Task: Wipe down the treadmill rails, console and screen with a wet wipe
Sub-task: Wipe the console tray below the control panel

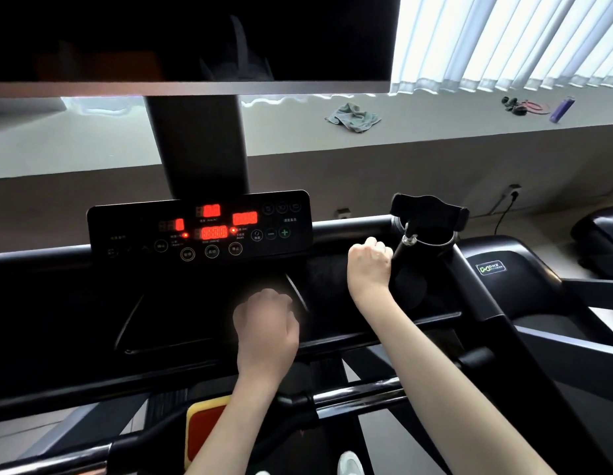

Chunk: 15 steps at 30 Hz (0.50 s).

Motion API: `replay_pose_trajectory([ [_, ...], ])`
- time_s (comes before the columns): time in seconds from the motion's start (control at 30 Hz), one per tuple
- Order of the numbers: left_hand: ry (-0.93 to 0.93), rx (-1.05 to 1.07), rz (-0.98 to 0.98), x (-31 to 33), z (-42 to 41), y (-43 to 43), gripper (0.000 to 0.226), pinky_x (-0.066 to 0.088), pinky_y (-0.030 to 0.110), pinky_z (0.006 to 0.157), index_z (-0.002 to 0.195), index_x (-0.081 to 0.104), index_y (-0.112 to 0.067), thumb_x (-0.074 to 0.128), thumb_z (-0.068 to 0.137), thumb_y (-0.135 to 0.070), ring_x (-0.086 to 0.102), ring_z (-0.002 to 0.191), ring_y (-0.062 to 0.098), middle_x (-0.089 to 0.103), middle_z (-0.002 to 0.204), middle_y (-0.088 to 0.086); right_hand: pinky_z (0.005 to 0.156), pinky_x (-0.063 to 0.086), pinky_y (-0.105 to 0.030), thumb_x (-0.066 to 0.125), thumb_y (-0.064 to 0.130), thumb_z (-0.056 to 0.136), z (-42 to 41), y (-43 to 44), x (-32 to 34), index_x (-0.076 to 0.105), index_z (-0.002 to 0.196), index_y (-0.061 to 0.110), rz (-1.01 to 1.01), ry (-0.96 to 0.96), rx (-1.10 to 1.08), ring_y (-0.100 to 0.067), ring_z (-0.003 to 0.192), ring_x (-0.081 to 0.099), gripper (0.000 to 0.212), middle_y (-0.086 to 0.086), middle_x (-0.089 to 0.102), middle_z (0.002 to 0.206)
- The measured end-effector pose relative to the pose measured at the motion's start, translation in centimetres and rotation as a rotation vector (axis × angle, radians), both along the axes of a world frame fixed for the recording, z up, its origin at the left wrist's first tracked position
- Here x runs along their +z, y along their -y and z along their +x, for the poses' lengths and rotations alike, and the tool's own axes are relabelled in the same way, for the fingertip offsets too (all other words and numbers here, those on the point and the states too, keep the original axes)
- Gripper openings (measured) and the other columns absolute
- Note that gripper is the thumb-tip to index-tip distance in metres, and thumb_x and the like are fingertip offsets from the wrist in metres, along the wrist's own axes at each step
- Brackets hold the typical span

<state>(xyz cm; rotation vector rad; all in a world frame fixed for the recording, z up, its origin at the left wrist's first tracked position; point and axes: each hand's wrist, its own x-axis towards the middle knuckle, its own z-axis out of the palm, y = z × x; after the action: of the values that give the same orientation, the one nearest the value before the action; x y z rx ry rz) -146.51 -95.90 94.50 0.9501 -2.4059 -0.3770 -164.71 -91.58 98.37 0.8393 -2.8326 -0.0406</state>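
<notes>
Our left hand (265, 323) hangs over the dark tray below the console (198, 228). Its fingers are curled, but it is too blurred for us to tell whether it holds anything. Our right hand (368, 265) is a tight fist just beside a black rod with a metal collar (408, 240) that stands in the cup holder (438, 240). We cannot tell whether it grips the rod.

The console's long axis runs left to right and its face tilts up toward us. We count four red readouts lit on it, two small red dots, one minus key and one plus key; the printed captions are too small to read. Below our wrists a glossy crossbar (359, 399) also runs left to right, with a red and yellow pad (202, 430) just under it. The right rail (568, 344) stretches away to the right. Near it, the right shroud carries a logo (491, 268) reading DHZ.

One dark screen (195, 39) spans the top on a black post (198, 145), lying left to right. On the window ledge (92, 138) lie one grey cloth (353, 117) and one purple bottle (561, 109), well apart.
</notes>
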Motion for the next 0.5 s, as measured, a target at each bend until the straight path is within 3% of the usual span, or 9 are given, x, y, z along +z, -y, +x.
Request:
replay_pose_trajectory([
  [0.1,-0.002,0.004,-0.003,0.1,-0.1,0.0,0.02,0.038,0.045,0.097,0.098,0.067,-0.017,0.071,0.079,-0.012,0.055,0.103,0.019,0.057,0.1,-0.004,0.048,0.042,-0.024,0.08,0.006,0.038,1.1,-1.3,-0.5,0.059,0.041,0.016,0.029,-0.071,0.086,-0.018,0.045,0.054,0.024,0.0,0.053,0.051],
  [0.17,-0.004,0.003,-0.007,0.1,-0.1,0.0,0.02,0.039,0.045,0.097,0.098,0.067,-0.017,0.071,0.079,-0.012,0.055,0.103,0.02,0.057,0.099,-0.003,0.047,0.041,-0.023,0.081,0.005,0.036,0.9,-1.5,-0.4,0.057,0.041,0.016,0.025,-0.157,0.121,-0.019,0.043,0.053,0.026,-0.001,0.051,0.048],
  [0.5,-0.011,-0.005,0.005,0.0,-0.1,0.1,0.021,0.039,0.047,0.097,0.098,0.067,-0.016,0.072,0.078,-0.011,0.056,0.103,0.02,0.057,0.099,-0.003,0.047,0.039,-0.021,0.095,0.014,0.027,1.5,-2.5,0.0,0.055,0.042,0.018,0.015,-0.238,0.19,-0.017,0.038,0.051,0.043,0.001,0.049,0.04],
])
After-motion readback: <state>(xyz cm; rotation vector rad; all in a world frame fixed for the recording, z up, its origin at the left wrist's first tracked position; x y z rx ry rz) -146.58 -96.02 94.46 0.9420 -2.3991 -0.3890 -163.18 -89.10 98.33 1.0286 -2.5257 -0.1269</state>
